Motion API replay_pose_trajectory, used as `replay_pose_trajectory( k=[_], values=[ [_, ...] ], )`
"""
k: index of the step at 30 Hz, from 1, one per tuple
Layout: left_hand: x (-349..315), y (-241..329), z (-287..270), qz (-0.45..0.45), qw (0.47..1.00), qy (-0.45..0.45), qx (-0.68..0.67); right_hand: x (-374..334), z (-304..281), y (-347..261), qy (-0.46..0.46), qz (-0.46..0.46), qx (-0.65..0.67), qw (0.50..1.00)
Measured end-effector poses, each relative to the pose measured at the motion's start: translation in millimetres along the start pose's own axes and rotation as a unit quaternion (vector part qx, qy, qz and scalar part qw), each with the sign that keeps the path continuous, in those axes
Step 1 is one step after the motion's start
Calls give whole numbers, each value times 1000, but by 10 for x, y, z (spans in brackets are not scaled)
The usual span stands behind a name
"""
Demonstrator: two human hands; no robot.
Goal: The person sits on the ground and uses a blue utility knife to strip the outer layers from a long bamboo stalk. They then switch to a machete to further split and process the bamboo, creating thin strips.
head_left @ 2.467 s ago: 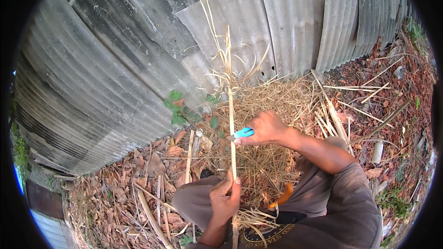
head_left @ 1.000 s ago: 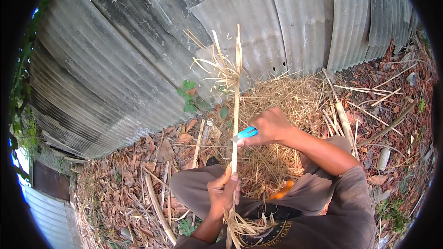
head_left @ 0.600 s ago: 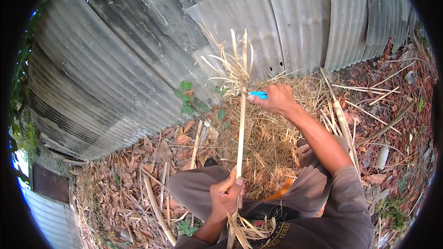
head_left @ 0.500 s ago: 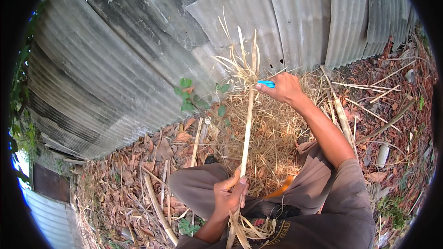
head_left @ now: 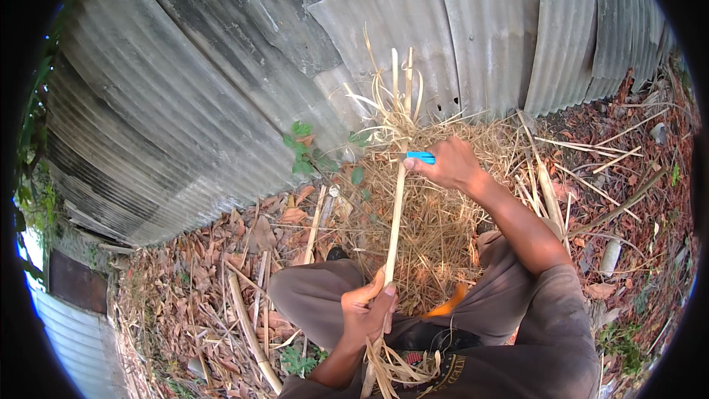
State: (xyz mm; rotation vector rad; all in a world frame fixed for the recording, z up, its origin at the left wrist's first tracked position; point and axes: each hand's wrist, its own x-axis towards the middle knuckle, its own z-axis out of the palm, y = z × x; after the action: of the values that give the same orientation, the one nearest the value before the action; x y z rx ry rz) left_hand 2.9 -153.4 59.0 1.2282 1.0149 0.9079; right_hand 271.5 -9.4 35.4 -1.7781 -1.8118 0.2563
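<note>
A long, pale bamboo strip (head_left: 396, 222) slants away from my lap, with curled shavings (head_left: 391, 124) bunched near its far end. My left hand (head_left: 367, 310) is wrapped round its near part, thumb along it. More loose curls (head_left: 395, 369) hang from the near end, over my shirt. Closed round a blue-handled knife (head_left: 421, 157), my right hand (head_left: 452, 164) is on the right of the strip, just below the far shavings. The knife's edge meets the strip there; most of the blade cannot be made out.
Dry shavings (head_left: 421, 229) heap on the ground between my legs. An orange object (head_left: 447, 301) of unclear kind lies by my right leg. Corrugated metal sheets (head_left: 491, 37) stand ahead. Dry leaves, several sticks (head_left: 255, 329) and a green plant (head_left: 301, 149) lie around.
My right hand has drawn the knife a short way along the strip toward me, away from the far shavings. My left hand keeps its hold. The view has shifted slightly.
</note>
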Motion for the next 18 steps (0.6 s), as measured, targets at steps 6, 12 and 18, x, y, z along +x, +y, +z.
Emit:
replay_pose_trajectory(
  k=[6,12,18],
  values=[
    [217,26,-136,-52,994,24,-90,-337,103,-456,-67,-127,0,990],
    [285,20,-139,-33,990,-7,-138,-286,27,-389,-32,-92,-19,995],
    [190,84,-117,-73,997,-11,5,-218,31,-298,-26,-92,-3,995]
  ],
)
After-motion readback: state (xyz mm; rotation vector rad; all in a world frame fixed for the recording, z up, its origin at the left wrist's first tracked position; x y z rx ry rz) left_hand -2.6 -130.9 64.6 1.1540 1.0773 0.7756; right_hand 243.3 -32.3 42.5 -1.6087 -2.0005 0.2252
